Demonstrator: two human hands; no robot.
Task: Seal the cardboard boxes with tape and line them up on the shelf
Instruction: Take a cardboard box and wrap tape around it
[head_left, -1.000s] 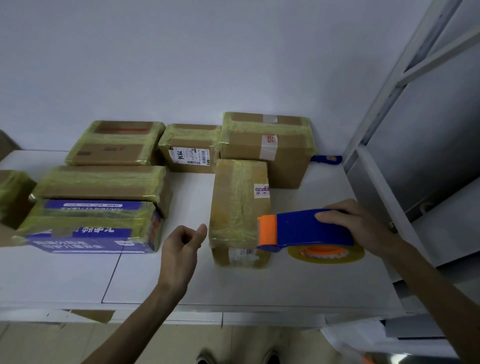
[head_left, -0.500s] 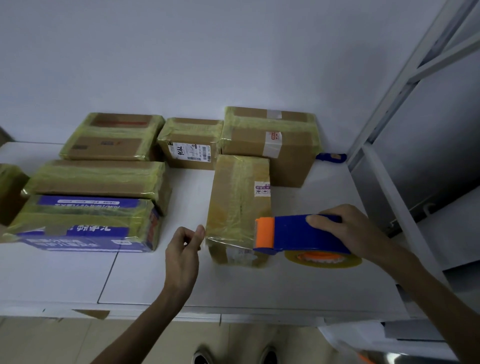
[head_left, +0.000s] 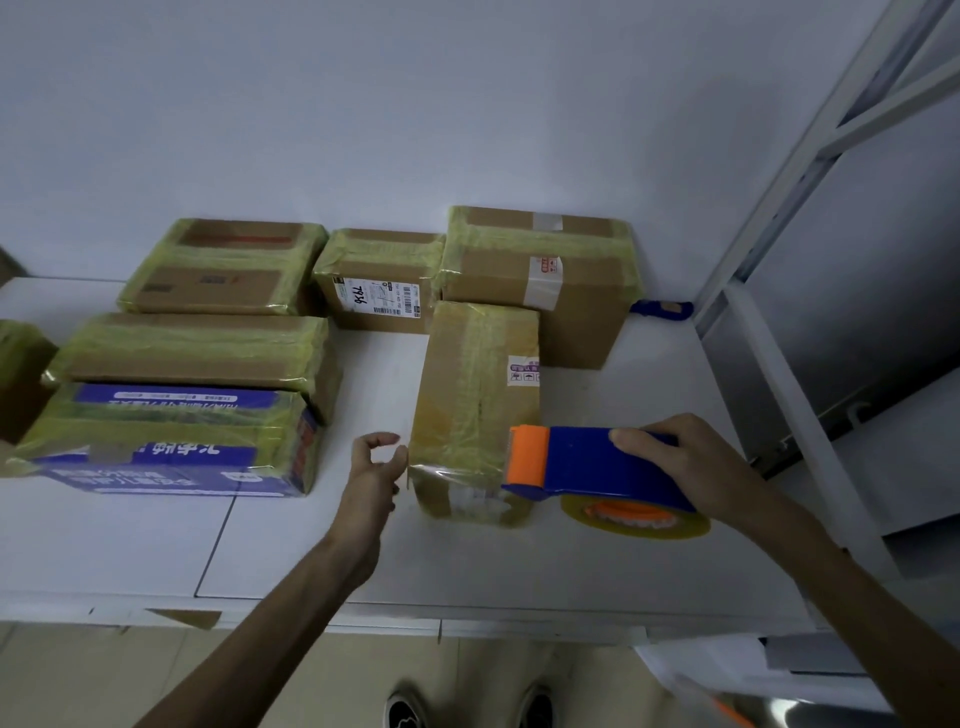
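Far left, the blue printed box (head_left: 156, 441) and the taped boxes behind it lie on the worktop (head_left: 130, 540), placed as before. The left hand (head_left: 371, 478) has closed in on the near left corner of the centre box (head_left: 475, 405). Its fingers (head_left: 376, 439), pinched together half a second ago, now curl loosely apart with nothing seen in them. The thumb is at the box edge; contact cannot be confirmed. The centre box lies lengthwise on the worktop, unmoved, its far end just in front of the back row. The tape dispenser (head_left: 597, 462) stays with its orange end against the box's right side. The right hand (head_left: 691, 467) grips its blue body, fingers wrapped over it.
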